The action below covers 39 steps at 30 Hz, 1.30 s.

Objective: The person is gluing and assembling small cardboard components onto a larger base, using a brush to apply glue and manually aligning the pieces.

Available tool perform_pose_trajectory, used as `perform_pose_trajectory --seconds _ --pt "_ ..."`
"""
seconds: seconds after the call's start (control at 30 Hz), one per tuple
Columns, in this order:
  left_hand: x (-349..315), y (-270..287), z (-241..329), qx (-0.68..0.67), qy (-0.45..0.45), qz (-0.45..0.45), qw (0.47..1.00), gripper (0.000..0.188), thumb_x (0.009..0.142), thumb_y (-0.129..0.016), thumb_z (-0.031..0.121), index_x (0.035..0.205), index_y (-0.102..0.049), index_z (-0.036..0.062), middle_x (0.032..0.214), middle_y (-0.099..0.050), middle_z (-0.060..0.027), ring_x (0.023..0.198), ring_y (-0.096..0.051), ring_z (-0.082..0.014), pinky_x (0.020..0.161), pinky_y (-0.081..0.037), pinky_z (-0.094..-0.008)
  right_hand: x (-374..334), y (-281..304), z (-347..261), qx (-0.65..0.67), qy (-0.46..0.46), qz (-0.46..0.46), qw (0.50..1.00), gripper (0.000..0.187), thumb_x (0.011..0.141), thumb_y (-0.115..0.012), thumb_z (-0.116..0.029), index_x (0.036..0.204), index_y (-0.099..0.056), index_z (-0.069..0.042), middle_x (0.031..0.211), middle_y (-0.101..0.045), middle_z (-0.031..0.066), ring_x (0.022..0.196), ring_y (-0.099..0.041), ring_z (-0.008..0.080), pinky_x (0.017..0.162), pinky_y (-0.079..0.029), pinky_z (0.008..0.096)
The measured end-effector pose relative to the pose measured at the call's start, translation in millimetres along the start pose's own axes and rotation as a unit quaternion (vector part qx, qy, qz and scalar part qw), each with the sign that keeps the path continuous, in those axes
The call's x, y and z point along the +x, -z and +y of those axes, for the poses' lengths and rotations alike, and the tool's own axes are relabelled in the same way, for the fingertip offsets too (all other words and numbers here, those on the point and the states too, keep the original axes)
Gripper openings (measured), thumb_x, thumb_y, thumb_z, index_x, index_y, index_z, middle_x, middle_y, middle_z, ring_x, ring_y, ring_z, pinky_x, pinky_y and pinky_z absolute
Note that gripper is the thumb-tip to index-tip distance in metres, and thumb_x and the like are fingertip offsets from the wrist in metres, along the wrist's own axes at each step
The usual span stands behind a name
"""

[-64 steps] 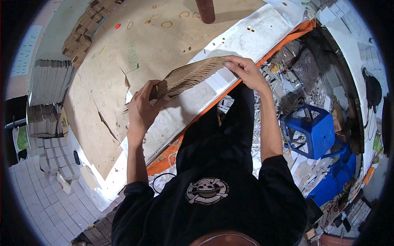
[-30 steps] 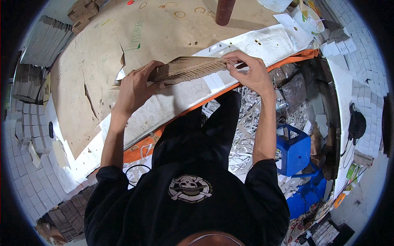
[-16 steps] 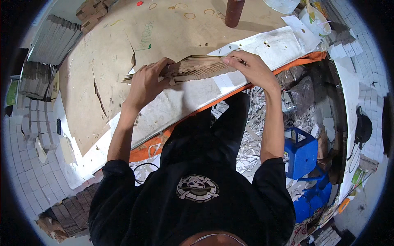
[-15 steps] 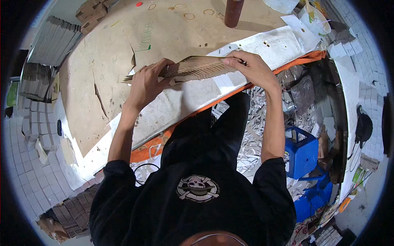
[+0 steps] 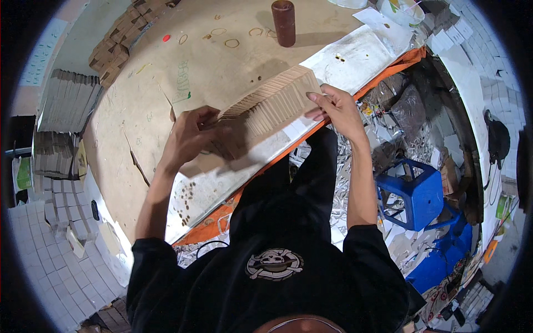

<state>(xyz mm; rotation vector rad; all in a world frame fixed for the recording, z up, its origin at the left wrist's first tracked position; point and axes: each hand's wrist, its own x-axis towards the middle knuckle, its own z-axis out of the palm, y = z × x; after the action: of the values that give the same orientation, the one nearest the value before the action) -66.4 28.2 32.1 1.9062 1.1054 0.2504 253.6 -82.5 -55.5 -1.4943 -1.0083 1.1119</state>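
Currently, my left hand (image 5: pixel 191 133) and right hand (image 5: pixel 336 108) each grip an end of a fanned stack of cardboard sheets (image 5: pixel 266 108), holding it tilted just above the brown table (image 5: pixel 222 66), with a brown cylinder (image 5: pixel 283 22) standing beyond it.

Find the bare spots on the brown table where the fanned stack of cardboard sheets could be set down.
Free: brown tabletop between the rubber bands and the fanned cardboard stack held by left hand and right hand. Crowded: far-left edge with stacked cardboard pieces, and around the dark red cylinder.
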Motion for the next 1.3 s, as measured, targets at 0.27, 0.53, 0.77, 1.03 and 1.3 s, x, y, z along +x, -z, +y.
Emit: perform_pose_trajectory --seconds 0.27,0.53,0.77,1.03,1.3 --pt "50.3 -51.0 -16.4 -0.066 0.176 -0.139 0.972 0.054 0.081 -0.084 0.036 0.113 -0.071 -0.0062 0.094 -0.071 -0.0104 0.085 -0.067 -0.0151 0.076 -0.054 -0.0327 10.2 29.0 30.7 0.003 -0.105 0.109 0.989 0.028 0.087 -0.083 -0.025 0.091 -0.076 0.002 0.074 -0.074 0.0092 0.061 -0.072 0.0132 0.053 -0.055 0.0245" --pt "118.2 -87.7 29.3 -0.066 0.168 -0.145 0.973 0.061 0.085 -0.083 0.036 0.122 -0.065 -0.0089 0.106 -0.073 -0.0147 0.096 -0.069 -0.0186 0.086 -0.054 -0.0346 41.3 99.3 25.6 -0.044 -0.062 0.195 0.978 0.022 0.091 -0.077 -0.02 0.096 -0.077 0.001 0.074 -0.074 0.012 0.061 -0.072 0.0148 0.059 -0.054 0.0285" --pt "177.1 -126.4 87.1 0.085 0.107 -0.13 0.982 0.052 0.089 -0.079 0.033 0.125 -0.064 -0.0026 0.101 -0.072 -0.0157 0.088 -0.066 -0.0215 0.079 -0.053 -0.0399 72.7 156.5 8.4 -0.185 -0.109 0.306 0.928 0.021 0.087 -0.08 -0.019 0.095 -0.074 -0.001 0.084 -0.076 0.0154 0.074 -0.074 0.024 0.068 -0.055 0.0352" --pt "211.8 -146.2 118.6 0.065 0.127 -0.166 0.976 0.049 0.086 -0.081 0.027 0.124 -0.066 0.0001 0.113 -0.062 -0.0151 0.106 -0.066 -0.0297 0.092 -0.053 -0.0407 84.4 177.8 12.6 -0.142 -0.092 0.417 0.893 0.019 0.087 -0.082 -0.012 0.099 -0.074 0.001 0.083 -0.074 0.0083 0.073 -0.066 0.009 0.065 -0.051 0.0243" --pt "216.2 -153.7 127.3 0.058 0.133 -0.148 0.978 0.046 0.084 -0.083 0.021 0.122 -0.067 0.0008 0.108 -0.061 -0.0149 0.103 -0.067 -0.0298 0.091 -0.054 -0.0408 90.7 184.9 23.3 -0.088 -0.079 0.452 0.884 0.016 0.084 -0.084 -0.006 0.097 -0.075 -0.001 0.079 -0.07 0.0038 0.072 -0.063 0.0073 0.064 -0.05 0.023"
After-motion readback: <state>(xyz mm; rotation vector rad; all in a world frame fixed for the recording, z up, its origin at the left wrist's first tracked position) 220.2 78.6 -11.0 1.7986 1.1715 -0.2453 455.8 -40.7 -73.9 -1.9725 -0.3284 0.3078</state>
